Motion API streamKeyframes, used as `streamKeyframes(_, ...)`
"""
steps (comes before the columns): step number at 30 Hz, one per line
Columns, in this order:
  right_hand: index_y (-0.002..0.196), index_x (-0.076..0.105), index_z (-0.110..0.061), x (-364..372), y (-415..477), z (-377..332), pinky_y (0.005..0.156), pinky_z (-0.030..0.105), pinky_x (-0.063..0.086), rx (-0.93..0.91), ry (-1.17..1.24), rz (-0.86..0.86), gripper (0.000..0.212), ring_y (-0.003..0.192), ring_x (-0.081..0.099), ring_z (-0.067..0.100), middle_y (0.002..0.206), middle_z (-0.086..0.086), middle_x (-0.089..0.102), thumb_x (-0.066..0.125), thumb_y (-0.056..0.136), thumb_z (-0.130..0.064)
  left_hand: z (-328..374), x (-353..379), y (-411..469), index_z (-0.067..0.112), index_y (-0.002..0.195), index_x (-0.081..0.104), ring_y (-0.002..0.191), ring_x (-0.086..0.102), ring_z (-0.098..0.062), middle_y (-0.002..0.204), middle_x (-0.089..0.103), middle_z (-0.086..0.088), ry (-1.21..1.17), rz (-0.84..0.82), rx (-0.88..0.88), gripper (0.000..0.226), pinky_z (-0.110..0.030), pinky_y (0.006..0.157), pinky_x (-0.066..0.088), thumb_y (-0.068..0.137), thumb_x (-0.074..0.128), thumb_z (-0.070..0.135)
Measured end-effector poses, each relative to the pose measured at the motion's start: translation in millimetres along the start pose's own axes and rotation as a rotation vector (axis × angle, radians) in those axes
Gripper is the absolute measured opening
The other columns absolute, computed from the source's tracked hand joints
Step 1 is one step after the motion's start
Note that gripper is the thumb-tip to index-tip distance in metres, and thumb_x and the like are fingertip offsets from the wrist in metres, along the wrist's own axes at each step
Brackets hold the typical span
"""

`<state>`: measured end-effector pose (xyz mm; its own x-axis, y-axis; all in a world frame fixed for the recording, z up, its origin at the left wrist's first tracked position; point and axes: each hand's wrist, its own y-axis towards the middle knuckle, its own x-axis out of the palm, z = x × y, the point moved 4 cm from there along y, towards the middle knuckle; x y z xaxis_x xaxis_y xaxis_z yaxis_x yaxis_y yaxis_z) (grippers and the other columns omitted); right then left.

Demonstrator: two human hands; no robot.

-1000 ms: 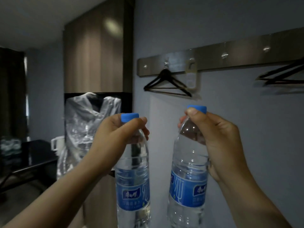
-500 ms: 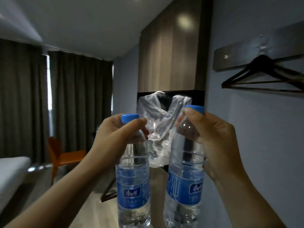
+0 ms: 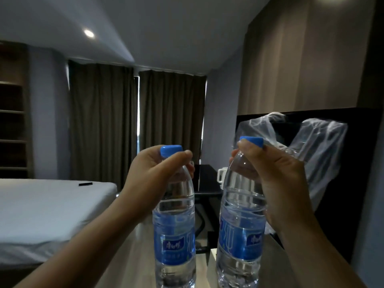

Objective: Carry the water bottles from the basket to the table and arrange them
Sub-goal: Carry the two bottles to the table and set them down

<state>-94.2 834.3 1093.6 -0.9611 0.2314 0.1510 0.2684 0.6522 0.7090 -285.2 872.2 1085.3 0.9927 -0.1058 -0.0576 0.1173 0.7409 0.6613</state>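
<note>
Head view: two clear water bottles with blue labels hang upright in the air in front of the person, side by side and apart. The left hand (image 3: 153,179) grips the left bottle (image 3: 174,235) at its neck and shoulder. Its fingers and thumb curl round just under the blue cap (image 3: 171,150), so the bottle's body hangs below the hand. The right hand (image 3: 276,179) holds the right bottle (image 3: 241,235) the same way, with its thumb against the lower edge of that bottle's cap (image 3: 251,141). This bottle sits slightly higher than the left one.

Seen between the two bottles, well beyond them, is a black table (image 3: 207,179) with a white cup (image 3: 220,177) partly hidden by the right bottle. A clear plastic bag (image 3: 322,146) hangs behind the right hand. A white bed (image 3: 41,204) lies at left, and dark curtains (image 3: 124,121) cover the far wall.
</note>
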Motion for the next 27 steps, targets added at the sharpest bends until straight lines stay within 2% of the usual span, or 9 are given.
streamKeyframes(3, 0.081, 0.073, -0.020, 28, 19, 30, 0.074, 0.031, 0.059, -0.014, 0.003, -0.019, 0.023, 0.074, 0.073, 0.019, 0.076, 0.005, 0.074, 0.066, 0.071, -0.040, -28, -25, 24, 0.004, 0.078, 0.065, 0.073, 0.069, -0.022, 0.075, 0.071, -0.010, 0.009, 0.020, 0.013, 0.031, -0.026, 0.067, 0.054, 0.075, 0.062, 0.035)
streamKeyframes(8, 0.076, 0.074, -0.018, 80, 55, 82, 0.066, 0.026, 0.058, -0.006, 0.056, -0.011, 0.019, 0.070, 0.072, 0.018, 0.074, 0.007, 0.074, 0.068, 0.072, -0.036, -75, -72, 72, 0.008, 0.078, 0.066, 0.072, 0.069, -0.021, 0.074, 0.071, -0.008, 0.027, 0.041, 0.022, 0.027, -0.029, 0.067, 0.054, 0.075, 0.062, 0.035)
streamKeyframes(11, 0.073, 0.075, -0.020, 113, 82, 108, 0.068, 0.028, 0.059, -0.004, 0.080, 0.011, 0.017, 0.067, 0.070, 0.017, 0.072, 0.007, 0.073, 0.069, 0.071, -0.035, -99, -103, 108, 0.007, 0.079, 0.066, 0.074, 0.070, -0.025, 0.076, 0.071, -0.011, 0.039, 0.060, 0.029, 0.028, -0.034, 0.072, 0.058, 0.076, 0.062, 0.035)
streamKeyframes(15, 0.073, 0.076, -0.022, 150, 109, 144, 0.070, 0.030, 0.059, -0.017, 0.083, 0.048, 0.013, 0.067, 0.069, 0.017, 0.071, 0.007, 0.073, 0.070, 0.073, -0.033, -131, -134, 147, 0.007, 0.079, 0.066, 0.072, 0.070, -0.020, 0.075, 0.072, -0.010, 0.019, 0.056, 0.022, 0.028, -0.025, 0.067, 0.057, 0.075, 0.062, 0.034)
streamKeyframes(20, 0.073, 0.076, -0.021, 177, 141, 191, 0.069, 0.026, 0.059, 0.020, 0.103, 0.069, 0.010, 0.068, 0.070, 0.016, 0.072, 0.006, 0.073, 0.070, 0.075, -0.029, -182, -158, 185, 0.010, 0.075, 0.067, 0.075, 0.069, -0.023, 0.076, 0.071, -0.011, 0.025, 0.061, -0.021, 0.025, -0.034, 0.074, 0.057, 0.075, 0.062, 0.034)
streamKeyframes(23, 0.074, 0.076, -0.021, 186, 162, 222, 0.070, 0.027, 0.059, 0.035, 0.113, 0.069, 0.010, 0.069, 0.070, 0.016, 0.074, 0.007, 0.074, 0.070, 0.075, -0.029, -209, -163, 209, 0.015, 0.072, 0.068, 0.074, 0.069, -0.021, 0.076, 0.071, -0.010, 0.021, 0.057, -0.023, 0.020, -0.029, 0.071, 0.057, 0.075, 0.062, 0.034)
streamKeyframes(27, 0.073, 0.075, -0.018, 193, 195, 267, 0.059, 0.024, 0.056, 0.037, 0.135, 0.044, 0.012, 0.063, 0.069, 0.016, 0.070, 0.006, 0.072, 0.069, 0.079, -0.026, -247, -162, 244, 0.013, 0.073, 0.067, 0.072, 0.069, -0.018, 0.075, 0.071, -0.010, 0.056, 0.068, -0.022, 0.022, -0.024, 0.068, 0.056, 0.075, 0.063, 0.034)
